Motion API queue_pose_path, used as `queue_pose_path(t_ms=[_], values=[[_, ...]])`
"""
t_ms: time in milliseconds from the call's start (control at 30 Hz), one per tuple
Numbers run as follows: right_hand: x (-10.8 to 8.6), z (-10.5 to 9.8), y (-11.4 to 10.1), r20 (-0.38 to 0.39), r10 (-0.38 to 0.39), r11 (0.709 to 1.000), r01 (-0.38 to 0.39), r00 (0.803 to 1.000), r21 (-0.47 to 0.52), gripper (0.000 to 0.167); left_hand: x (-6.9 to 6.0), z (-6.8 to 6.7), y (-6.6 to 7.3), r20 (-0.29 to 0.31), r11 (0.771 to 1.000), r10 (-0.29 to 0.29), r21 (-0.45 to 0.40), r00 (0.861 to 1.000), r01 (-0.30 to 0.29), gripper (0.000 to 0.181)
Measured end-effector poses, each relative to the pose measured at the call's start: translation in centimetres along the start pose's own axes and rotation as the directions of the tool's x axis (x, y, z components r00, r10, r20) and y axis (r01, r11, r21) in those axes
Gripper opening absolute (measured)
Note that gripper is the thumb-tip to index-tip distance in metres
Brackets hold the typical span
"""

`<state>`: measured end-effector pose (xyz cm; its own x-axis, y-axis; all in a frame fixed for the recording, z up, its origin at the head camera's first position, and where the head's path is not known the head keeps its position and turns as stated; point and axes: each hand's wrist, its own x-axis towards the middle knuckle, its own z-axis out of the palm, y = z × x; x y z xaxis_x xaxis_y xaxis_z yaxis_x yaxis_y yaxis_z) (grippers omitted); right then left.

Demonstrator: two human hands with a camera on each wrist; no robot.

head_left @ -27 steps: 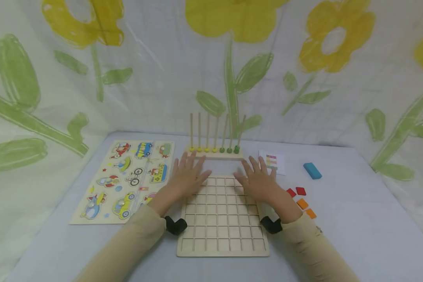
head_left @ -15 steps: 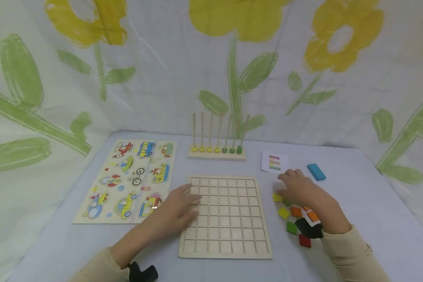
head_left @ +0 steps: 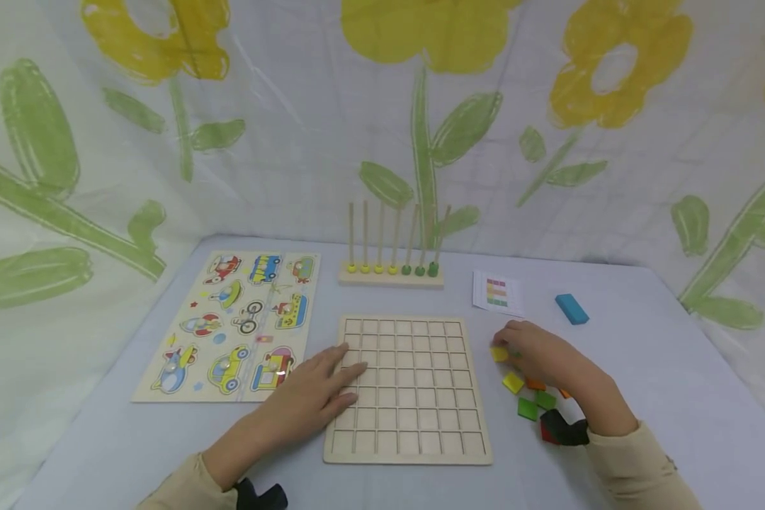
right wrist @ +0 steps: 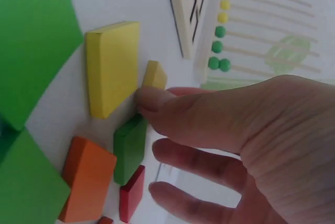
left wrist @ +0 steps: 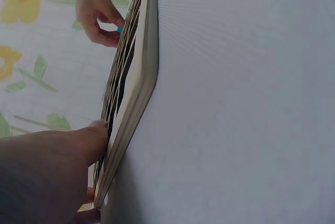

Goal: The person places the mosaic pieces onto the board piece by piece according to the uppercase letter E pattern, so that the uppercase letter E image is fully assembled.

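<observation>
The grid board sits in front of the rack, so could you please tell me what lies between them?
In the head view, only bare tablecloth lies between the grid board and the rack.

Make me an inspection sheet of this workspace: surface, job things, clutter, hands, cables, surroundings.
Surface: pale cloth-covered table.
Job's things: wooden grid board lying flat; coloured tiles in red, orange, yellow and green, scattered to its right.
Clutter: vehicle puzzle left of the board; bead rack behind it; printed card and blue block beyond the tiles.
Left hand: fingers on the board's left edge.
Right hand: at a yellow tile; grip unclear.
Cables: nothing seen.
Surroundings: flower-patterned backdrop behind the table.
</observation>
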<state>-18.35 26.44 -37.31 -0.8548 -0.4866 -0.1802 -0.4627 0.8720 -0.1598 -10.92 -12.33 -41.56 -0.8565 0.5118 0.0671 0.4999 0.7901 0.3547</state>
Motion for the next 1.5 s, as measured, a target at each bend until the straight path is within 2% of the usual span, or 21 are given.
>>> queue_pose_path(t_ms=[167,300,367,500,667,833,967,1067,1233,1333,1500], values=[[0.1,0.1,0.2,-0.014,0.010,1.000,-0.010,1.000,-0.024,0.026,0.0,0.5,0.1,0.009,0.999,-0.026,-0.045,1.000,0.027,0.046],[0.5,-0.2,-0.2,-0.026,0.040,0.999,-0.040,0.999,-0.013,0.028,0.1,1.3,0.5,0.024,0.995,-0.058,-0.080,0.998,0.060,0.049],[0.9,-0.5,-0.9,-0.034,0.042,0.999,-0.042,0.999,0.011,0.029,0.0,1.5,0.6,0.022,0.995,-0.055,-0.081,0.998,0.056,0.053],[2.3,-0.8,-2.7,-0.085,-0.030,0.999,0.032,0.996,0.023,0.026,-0.3,1.4,0.7,0.014,0.994,-0.052,-0.093,0.999,0.053,0.058],[4.6,-1.0,-5.7,-0.109,-0.120,0.991,0.125,0.987,0.041,0.019,-0.5,1.3,0.7,0.008,0.996,-0.047,-0.080,0.999,0.048,0.059],[6.6,-0.6,-8.3,-0.130,-0.235,0.971,0.239,0.963,0.017,0.016,-0.4,1.6,0.8,0.005,0.997,-0.057,-0.049,0.998,0.057,0.060],[7.6,-0.2,-9.5,-0.143,-0.296,0.953,0.302,0.944,0.022,0.015,-0.2,2.0,1.0,0.007,0.994,-0.074,-0.078,0.997,0.074,0.058],[8.1,0.1,-9.9,-0.142,-0.316,0.946,0.323,0.938,0.030,0.012,0.0,2.2,1.2,0.008,0.990,-0.080,-0.113,0.997,0.081,0.058],[8.9,0.6,-10.8,-0.097,-0.300,0.953,0.303,0.949,0.013,0.005,0.1,2.6,1.5,-0.027,0.990,-0.073,-0.122,0.997,0.069,0.063],[9.2,0.6,-11.3,-0.085,-0.291,0.956,0.294,0.953,0.023,0.004,0.0,2.6,1.6,-0.055,0.993,-0.054,-0.108,0.997,0.048,0.062],[9.4,0.3,-12.0,-0.085,-0.308,0.951,0.310,0.948,0.009,0.005,-0.1,2.6,1.6,-0.082,0.998,-0.018,-0.062,0.997,0.013,0.056]])
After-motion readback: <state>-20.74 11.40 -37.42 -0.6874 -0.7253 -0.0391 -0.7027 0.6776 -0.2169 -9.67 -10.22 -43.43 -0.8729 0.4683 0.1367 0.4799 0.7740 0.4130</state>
